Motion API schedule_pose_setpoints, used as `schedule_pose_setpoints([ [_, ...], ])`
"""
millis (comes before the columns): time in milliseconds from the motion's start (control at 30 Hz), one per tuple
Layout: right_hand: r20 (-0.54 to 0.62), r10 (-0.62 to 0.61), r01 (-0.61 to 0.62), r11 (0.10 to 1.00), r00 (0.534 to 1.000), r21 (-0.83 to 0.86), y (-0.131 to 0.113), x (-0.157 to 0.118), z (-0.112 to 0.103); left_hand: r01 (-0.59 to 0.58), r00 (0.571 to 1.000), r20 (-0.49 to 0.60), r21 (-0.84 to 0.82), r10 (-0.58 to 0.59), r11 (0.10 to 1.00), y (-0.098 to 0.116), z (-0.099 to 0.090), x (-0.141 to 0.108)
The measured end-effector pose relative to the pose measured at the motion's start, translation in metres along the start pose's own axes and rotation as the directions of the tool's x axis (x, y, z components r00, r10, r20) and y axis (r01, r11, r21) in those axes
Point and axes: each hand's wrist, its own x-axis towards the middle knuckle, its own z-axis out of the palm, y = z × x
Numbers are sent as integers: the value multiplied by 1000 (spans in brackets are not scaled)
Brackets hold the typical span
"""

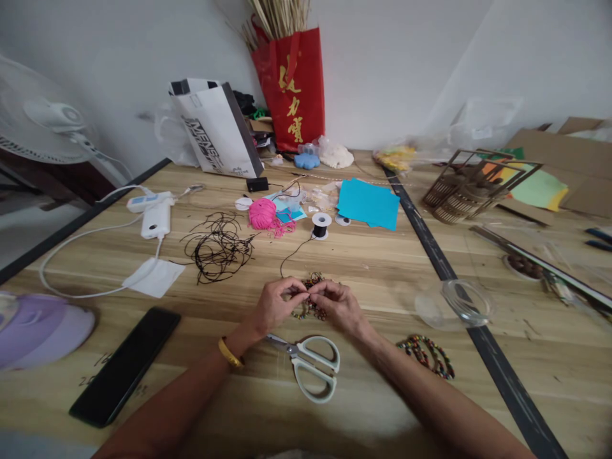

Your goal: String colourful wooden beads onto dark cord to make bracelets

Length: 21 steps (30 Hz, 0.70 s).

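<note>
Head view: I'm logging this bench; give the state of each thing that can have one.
Left hand, thumb and finger pinched
Right hand, likewise pinched
Beads, beneath the hands, partly hidden
Scissors, lying flat, handles apart
Thread spool, upright, thread partly unwound
Black cord, loose tangle
Pink yarn, balled, some loose strands
Red bag, standing, stuffed with stalks
White bag, standing, top open
Blue sheets, stacked unevenly
Bracelets, lying overlapped

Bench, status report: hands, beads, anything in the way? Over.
Left hand and right hand: fingers pinched close together by beads. Anything held: too small to tell. Scissors lying between forearms, possibly in the way.
</note>
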Motion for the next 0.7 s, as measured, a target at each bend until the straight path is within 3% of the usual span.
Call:
schedule_pose_setpoints([
  [200, 57, 75, -77, 996, 996, 39, -4, 3, -4, -131, 991, 19, 128, 129, 983, -1, -1, 0],
  [333, 94, 58, -60, 998, 994, 19, -9, 4, -7, -126, 990, 81, 117, 117, 985, 2, -4, 2],
  [433, 126, 44, -43, 999, 991, -8, -11, 4, -10, -22, 985, 175, 63, 11, 998, 3, -7, 4],
  [533, 175, 86, -86, 996, 981, -3, -10, 5, -13, 126, 946, 304, -40, -108, 991, 1, -10, 5],
  [700, 241, 145, -150, 989, 960, 2, -13, 7, -14, 285, 886, 425, -186, -184, 940, -3, -13, 7],
])
